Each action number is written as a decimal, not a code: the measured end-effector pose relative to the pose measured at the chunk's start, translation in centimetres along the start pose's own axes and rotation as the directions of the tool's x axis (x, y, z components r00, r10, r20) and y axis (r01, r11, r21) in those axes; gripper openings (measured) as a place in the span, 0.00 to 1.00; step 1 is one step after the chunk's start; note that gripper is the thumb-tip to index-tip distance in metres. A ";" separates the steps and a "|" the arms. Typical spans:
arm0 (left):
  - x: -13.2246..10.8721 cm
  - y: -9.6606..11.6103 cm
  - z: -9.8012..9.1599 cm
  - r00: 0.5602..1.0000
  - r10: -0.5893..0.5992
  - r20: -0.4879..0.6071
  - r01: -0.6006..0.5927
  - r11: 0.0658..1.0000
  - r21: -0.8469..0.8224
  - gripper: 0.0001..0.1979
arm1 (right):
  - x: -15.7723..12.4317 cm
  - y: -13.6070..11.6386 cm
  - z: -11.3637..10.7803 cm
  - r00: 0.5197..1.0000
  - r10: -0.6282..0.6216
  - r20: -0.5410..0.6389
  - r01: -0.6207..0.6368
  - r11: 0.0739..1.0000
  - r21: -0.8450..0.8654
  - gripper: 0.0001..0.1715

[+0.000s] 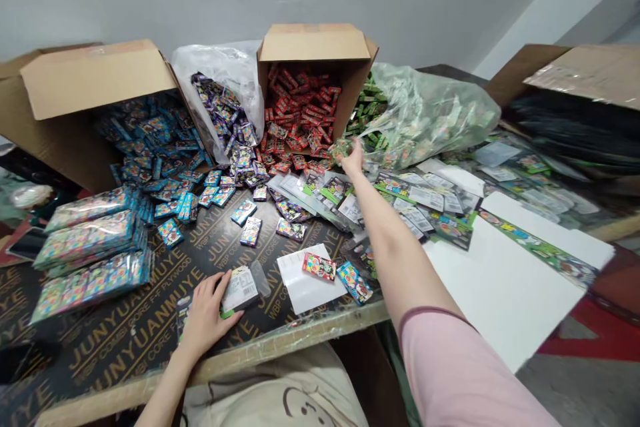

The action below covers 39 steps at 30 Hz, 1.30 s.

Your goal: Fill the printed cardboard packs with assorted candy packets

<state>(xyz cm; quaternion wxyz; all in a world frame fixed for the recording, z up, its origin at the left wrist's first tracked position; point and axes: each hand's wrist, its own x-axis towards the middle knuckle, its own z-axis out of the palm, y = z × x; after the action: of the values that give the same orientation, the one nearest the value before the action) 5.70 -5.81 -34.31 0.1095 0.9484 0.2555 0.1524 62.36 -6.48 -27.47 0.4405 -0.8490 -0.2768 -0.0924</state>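
Observation:
My left hand rests near the table's front edge, thumb and fingers around a flat packaging pouch with a white barcode label. My right hand stretches to the mouth of a clear plastic bag, its fingers closed at a small green box; fine detail there is blurred. Several green boxes lie in that bag. Between my hands, a small red box lies on a white sheet, with a blue box beside it. A black-and-white box lies farther back.
Cartons hold blue boxes and red boxes, with a bag of purple boxes between. Wrapped bundles are stacked left. Flat printed pouches and white card lie right. An open carton stands far right.

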 end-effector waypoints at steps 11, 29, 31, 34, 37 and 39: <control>6.7 6.6 -1.8 0.955 -0.289 -0.060 0.175 0.720 -0.672 0.29 | -19.1 -9.9 -4.4 0.862 -0.501 0.080 0.462 0.840 0.284 0.28; 9.6 6.3 -3.1 0.886 -0.128 0.446 0.404 -0.261 -0.877 0.25 | -27.9 -13.6 -5.5 0.492 -0.789 0.369 0.574 0.612 0.544 0.49; 7.8 4.9 -3.5 0.921 -0.176 0.348 0.372 0.121 -0.920 0.30 | -28.6 -13.5 -5.7 0.523 -0.787 0.327 0.582 0.611 0.537 0.48; 4.9 2.3 -3.8 0.970 -0.156 0.186 0.235 0.795 -0.559 0.44 | -29.6 -12.4 -5.4 0.567 -0.746 0.349 0.608 0.665 0.434 0.47; 2.7 0.8 -3.5 0.968 -0.101 0.229 0.136 0.980 -0.144 0.53 | -30.9 -11.1 -4.6 0.545 -0.694 0.471 0.628 0.710 0.319 0.46; 1.8 0.5 -3.1 0.971 -0.089 0.220 0.110 0.990 -0.085 0.52 | -31.8 -10.8 -4.2 0.502 -0.670 0.547 0.634 0.715 0.294 0.46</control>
<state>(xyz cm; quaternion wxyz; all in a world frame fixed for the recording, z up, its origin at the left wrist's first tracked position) 6.38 -4.92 -30.84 0.1896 0.9390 0.2815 0.0548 30.40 -17.24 -30.16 0.2793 -0.6493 -0.7062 0.0401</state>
